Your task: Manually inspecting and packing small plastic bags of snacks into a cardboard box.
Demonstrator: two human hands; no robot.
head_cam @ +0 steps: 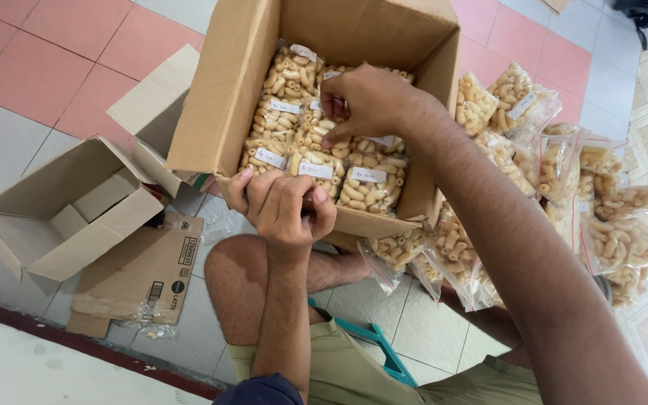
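At left, an emptied small carton (61, 217); at centre, left hand (283, 206) clenched on big box (219, 90) near rim, steadying it; right hand (365, 101) pinching down snack packets (316, 142), more packets (564, 172) piled right.

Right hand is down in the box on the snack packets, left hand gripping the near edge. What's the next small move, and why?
Probably press the packet under the right hand flat into its row. The fingers already rest on the packets in the cardboard box, the left hand steadies the near wall, and more loose packets wait on the floor beside it.
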